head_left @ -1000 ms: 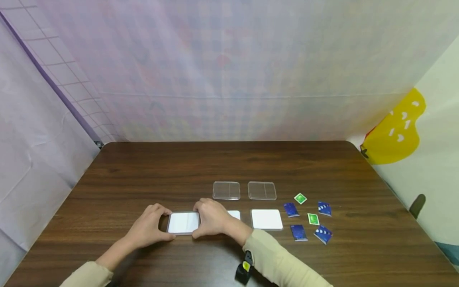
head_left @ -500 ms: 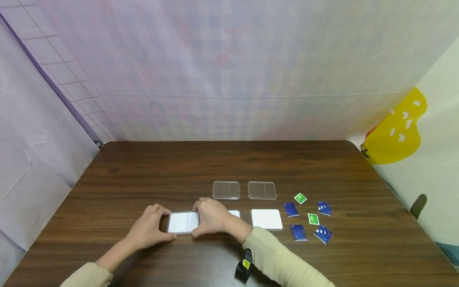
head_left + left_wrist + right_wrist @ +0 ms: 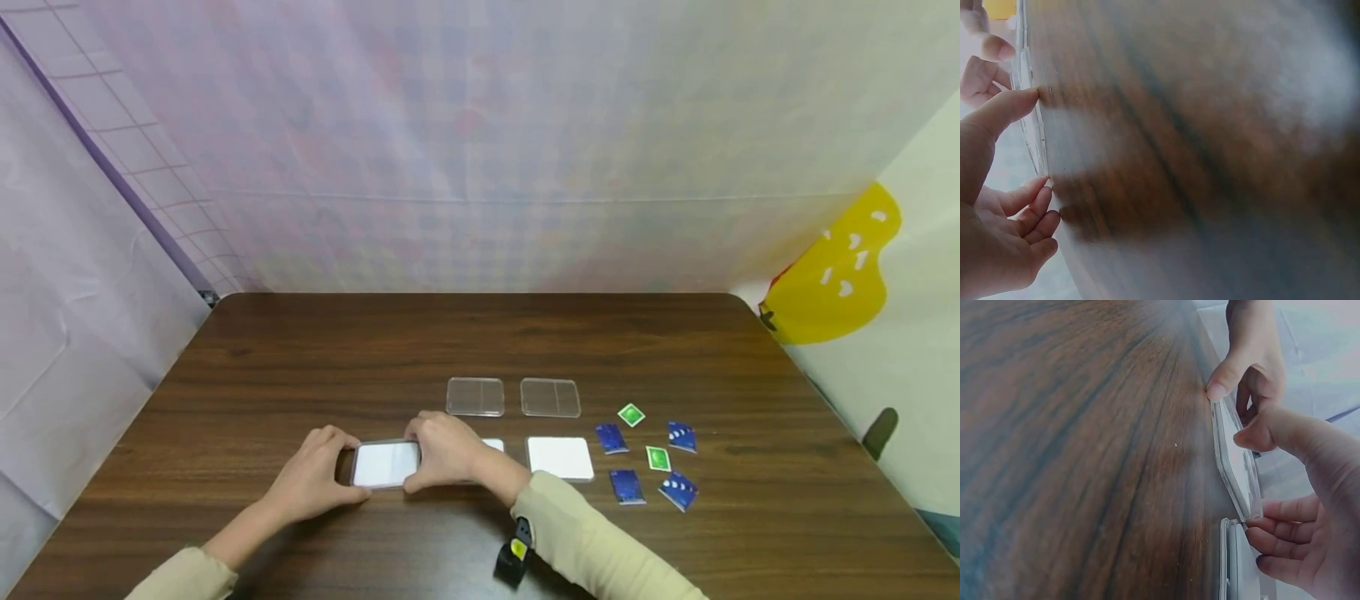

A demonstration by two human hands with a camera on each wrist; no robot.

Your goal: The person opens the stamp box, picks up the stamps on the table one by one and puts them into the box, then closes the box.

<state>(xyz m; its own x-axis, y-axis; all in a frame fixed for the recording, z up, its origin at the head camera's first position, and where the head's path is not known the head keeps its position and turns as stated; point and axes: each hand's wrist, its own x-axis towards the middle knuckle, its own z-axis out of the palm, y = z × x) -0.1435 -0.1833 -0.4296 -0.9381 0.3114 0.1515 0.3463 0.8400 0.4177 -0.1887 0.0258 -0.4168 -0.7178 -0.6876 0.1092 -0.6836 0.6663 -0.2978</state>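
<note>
At the left of the dark wooden table [image 3: 300, 358], the left hand [image 3: 311, 479] curls its thumb and fingertips round the left edge of a clear flat case with a white insert [image 3: 385, 464], which lies flat near the front edge. The right hand [image 3: 444, 454] grips the same case from its right side, thumb at the near edge and fingers over the far one; the right wrist view shows the clear lid edge lifted a little between the fingers. Just right of that hand, a second white case [image 3: 492, 445] peeks out, touching or nearly touching the first. Further right lies a third white-filled case [image 3: 559, 458], with two empty clear trays [image 3: 475, 397] behind, and then a scatter of blue card packets [image 3: 625, 486] and green ones [image 3: 657, 458]. To my eye the thin lid could spring or slip if the pinch is uneven, and the case might skid into its neighbour.
</note>
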